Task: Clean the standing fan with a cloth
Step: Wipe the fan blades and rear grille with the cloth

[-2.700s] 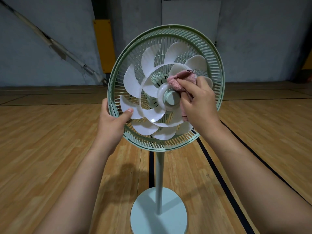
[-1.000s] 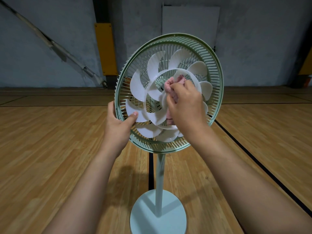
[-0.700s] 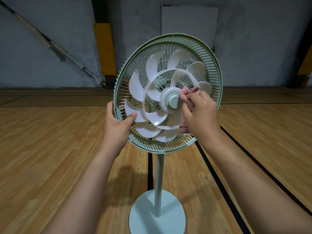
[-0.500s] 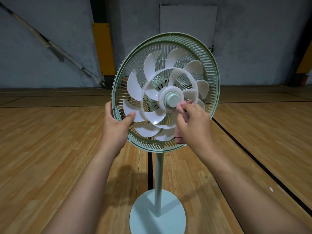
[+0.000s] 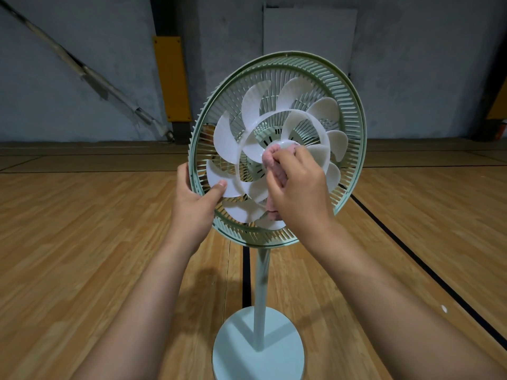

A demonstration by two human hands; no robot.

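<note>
- We can read no text, brand, number or sign anywhere.
- We make out no lettering on the pale green plastic standing fan [image 5: 349,105], the yellow padded wall panel [image 5: 171,78] or the white rectangular board [image 5: 310,31].

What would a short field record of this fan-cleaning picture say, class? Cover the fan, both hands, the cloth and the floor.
Fan: upright on a pole and a round base
Left hand: grips the green guard at its lower left rim, thumb on a white blade
Right hand: holds the pink cloth bunched against the middle of the blades
Floor: wood boards with black lines
</note>
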